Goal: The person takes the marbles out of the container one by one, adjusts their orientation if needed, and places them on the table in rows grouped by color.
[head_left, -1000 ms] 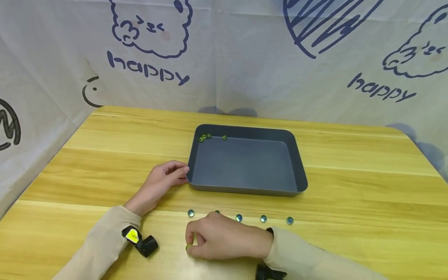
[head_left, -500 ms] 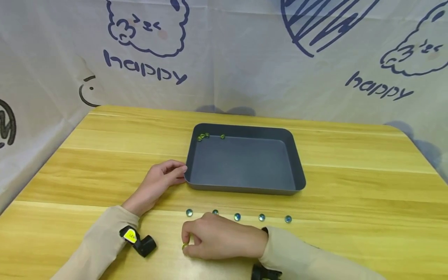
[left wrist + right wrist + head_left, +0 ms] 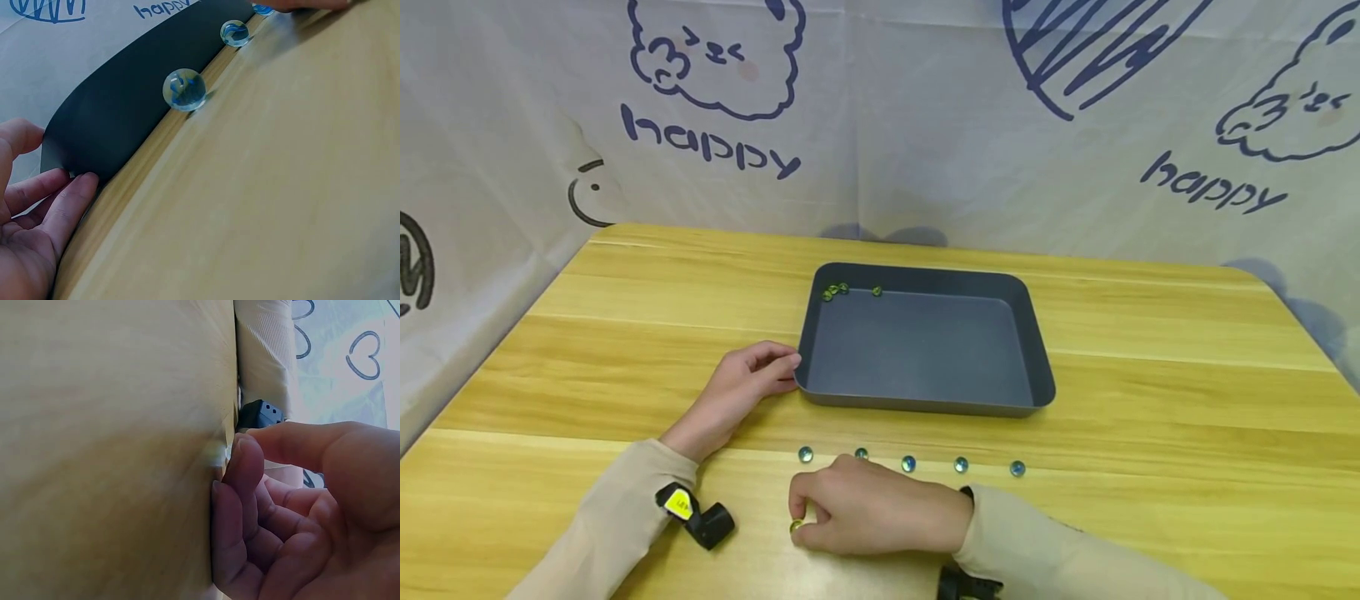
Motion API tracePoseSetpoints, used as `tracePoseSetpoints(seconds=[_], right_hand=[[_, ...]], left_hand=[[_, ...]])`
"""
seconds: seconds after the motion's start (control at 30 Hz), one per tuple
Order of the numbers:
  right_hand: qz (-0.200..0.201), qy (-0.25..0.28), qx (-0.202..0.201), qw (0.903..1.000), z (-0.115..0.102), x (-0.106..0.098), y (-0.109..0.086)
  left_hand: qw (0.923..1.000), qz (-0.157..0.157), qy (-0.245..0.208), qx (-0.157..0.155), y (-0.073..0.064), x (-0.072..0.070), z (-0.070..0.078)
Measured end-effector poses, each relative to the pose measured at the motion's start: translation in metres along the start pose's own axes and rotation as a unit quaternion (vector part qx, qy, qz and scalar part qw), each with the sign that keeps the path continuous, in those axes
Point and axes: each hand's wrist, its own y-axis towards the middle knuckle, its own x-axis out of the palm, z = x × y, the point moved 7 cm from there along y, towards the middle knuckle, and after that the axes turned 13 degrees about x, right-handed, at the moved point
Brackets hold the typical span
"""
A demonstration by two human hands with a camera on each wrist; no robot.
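Observation:
My right hand (image 3: 876, 508) pinches a yellow-green marble (image 3: 796, 527) between thumb and index finger, low over the table near its front. In the right wrist view the fingertips (image 3: 247, 459) meet close to the wood, and the marble is mostly hidden. At the near left corner of a dark grey rectangular tray (image 3: 925, 407), my left hand (image 3: 737, 387) touches the outer wall with loosely bent fingers. Several blue-swirled clear marbles, among them one marble (image 3: 806, 454) at the left end, lie in a row between tray and right hand. One marble (image 3: 184, 89) looks large in the left wrist view.
Inside the tray's far left corner sits a small group of yellow-green marbles (image 3: 833, 291), with one more marble (image 3: 877, 292) a little to the right. The wooden table (image 3: 1165, 400) ends at a white cloth (image 3: 925, 167) printed with drawings. Both wrists wear black cameras.
The view has shifted slightly, then stays nearly still. My right hand keeps pinching the marble, which shows a little more between the fingertips now. The left hand stays at the tray corner.

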Motion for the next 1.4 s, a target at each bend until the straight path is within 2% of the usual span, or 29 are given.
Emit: tracePoseSetpoints(seconds=[1.4], right_hand=[[0.003,-0.016,0.012,0.9998,0.0014,-0.0023,-0.0022]], left_hand=[[1.0000,0.003,-0.001,-0.007,0.0003,0.0001,-0.0003]])
